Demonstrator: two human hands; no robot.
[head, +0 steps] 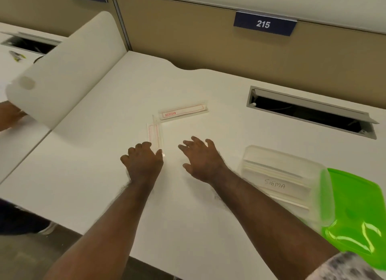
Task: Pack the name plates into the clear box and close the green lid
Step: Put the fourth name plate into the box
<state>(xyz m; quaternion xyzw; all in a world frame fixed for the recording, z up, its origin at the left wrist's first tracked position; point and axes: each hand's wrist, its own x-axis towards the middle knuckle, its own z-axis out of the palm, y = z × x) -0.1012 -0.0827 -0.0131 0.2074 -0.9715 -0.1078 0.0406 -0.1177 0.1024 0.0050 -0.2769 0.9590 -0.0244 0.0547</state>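
Note:
Two clear name plates with red borders lie on the white desk. One name plate [183, 111] lies crosswise farther back; the other name plate [155, 134] points toward me. My left hand [144, 161] rests on the near end of that second plate, fingers curled over it. My right hand [201, 159] hovers just to the right of it, fingers spread, holding nothing. The clear box [277, 175] sits at the right with several plates inside, one marked "SIGMA". The green lid [355, 213] leans against the box's right side.
A white curved divider [69, 68] separates this desk from the left one, where another person's hand [10, 114] shows. A cable slot [309, 112] is open at the back right. Tan partition panels carry signs 214 and 215.

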